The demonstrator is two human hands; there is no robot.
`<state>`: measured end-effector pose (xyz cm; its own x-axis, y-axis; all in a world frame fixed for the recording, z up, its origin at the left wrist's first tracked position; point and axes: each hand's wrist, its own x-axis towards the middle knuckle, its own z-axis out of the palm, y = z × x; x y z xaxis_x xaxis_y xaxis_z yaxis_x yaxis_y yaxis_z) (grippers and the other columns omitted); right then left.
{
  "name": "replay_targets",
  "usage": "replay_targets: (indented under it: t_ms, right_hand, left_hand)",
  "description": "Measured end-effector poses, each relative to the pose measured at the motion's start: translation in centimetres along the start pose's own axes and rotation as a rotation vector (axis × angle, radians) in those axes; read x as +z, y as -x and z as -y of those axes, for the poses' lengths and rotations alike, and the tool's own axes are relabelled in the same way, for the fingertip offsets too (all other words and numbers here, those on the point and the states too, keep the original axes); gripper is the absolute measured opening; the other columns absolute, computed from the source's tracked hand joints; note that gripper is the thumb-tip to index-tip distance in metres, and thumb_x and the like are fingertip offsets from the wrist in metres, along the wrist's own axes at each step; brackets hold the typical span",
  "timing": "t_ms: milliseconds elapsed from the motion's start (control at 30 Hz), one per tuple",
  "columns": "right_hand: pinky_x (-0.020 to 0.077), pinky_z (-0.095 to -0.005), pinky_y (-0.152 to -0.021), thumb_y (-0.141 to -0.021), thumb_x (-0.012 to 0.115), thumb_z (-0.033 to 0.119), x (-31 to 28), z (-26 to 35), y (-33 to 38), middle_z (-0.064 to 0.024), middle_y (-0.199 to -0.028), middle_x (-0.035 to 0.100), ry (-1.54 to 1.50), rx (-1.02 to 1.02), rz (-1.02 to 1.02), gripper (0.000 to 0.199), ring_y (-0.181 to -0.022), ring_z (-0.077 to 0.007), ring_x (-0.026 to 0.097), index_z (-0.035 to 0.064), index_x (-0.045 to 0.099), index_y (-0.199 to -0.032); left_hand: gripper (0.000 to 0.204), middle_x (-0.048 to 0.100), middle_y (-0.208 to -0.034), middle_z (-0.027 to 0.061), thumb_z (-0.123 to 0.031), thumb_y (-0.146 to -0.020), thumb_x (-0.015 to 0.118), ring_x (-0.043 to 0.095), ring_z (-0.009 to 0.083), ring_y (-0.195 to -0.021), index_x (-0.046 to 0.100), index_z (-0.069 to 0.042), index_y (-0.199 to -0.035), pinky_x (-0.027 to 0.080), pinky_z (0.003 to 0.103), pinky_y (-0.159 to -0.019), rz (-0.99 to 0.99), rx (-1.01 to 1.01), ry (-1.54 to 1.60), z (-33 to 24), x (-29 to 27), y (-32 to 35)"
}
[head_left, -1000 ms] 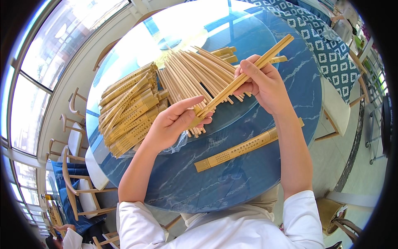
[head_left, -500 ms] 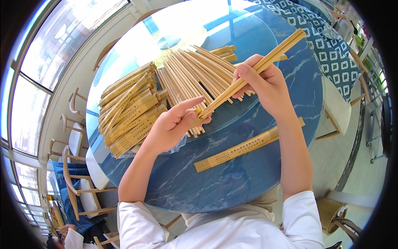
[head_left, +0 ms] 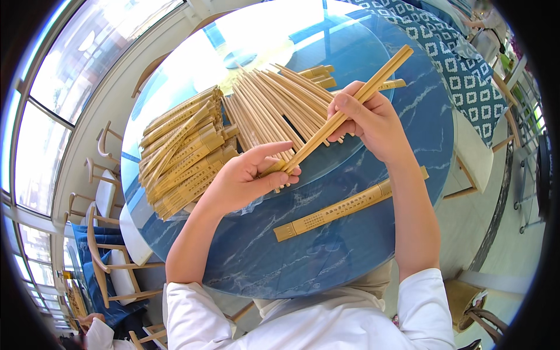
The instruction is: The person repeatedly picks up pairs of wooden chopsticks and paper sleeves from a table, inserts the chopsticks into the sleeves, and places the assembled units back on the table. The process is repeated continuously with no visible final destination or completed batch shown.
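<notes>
Chopsticks, a pale wooden pair, slant above the table, pinched between thumb and fingers of the right hand. Their lower ends reach the left hand, closed on a tan paper sleeve. Beyond, I see loose sticks beside stacked sleeves on a blue marbled round table.

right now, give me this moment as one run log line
left hand: holding paper sleeve; right hand: holding chopstick pair; blue table: loose chopsticks, sleeve pile

The shirt is white — softly creased, with short sleeves.
</notes>
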<state>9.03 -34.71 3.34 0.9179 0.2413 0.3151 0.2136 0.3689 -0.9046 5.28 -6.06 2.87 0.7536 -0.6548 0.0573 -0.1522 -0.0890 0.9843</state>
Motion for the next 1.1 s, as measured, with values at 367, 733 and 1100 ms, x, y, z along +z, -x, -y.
replay_targets:
  t_ms: [367,733,1100]
  right_hand:
    - [0.0689,-0.0291,-0.066,-0.108,0.065,0.025,-0.7,-0.9,-0.6,-0.0082,-0.091,0.071,-0.144,0.215,-0.043,0.018,-0.075,-0.0165,0.076,0.0072,0.065,-0.107]
    - [0.0688,-0.0321,-0.071,-0.106,0.069,0.027,-0.1,-0.4,-0.4,-0.0094,-0.089,0.071,-0.148,0.216,-0.056,0.024,-0.079,-0.0183,0.077,0.0034,0.067,-0.101]
    - [0.0674,-0.0311,-0.066,-0.108,0.065,0.022,0.6,0.5,0.2,-0.0083,-0.092,0.069,0.054,-0.011,-0.055,0.019,-0.078,-0.0158,0.073,0.004,0.065,-0.101]
  left_hand:
    - [0.05,0.076,-0.12,0.0139,0.0,-0.106,0.061,0.073,0.0199,-0.114,0.051,-0.006,-0.155,0.058,0.031,-0.096,-0.072,-0.137,0.016,-1.5,1.3,0.3]
    - [0.038,0.072,-0.125,0.0145,-0.011,-0.114,0.05,0.072,0.023,-0.117,0.054,-0.001,-0.151,0.059,0.033,-0.094,-0.06,-0.083,0.172,0.0,0.9,0.2]
    - [0.049,0.071,-0.13,0.0199,0.001,-0.109,0.056,0.073,0.0234,-0.115,0.048,-0.003,-0.157,0.059,0.034,-0.097,-0.037,-0.046,0.081,-0.1,0.3,-0.1]
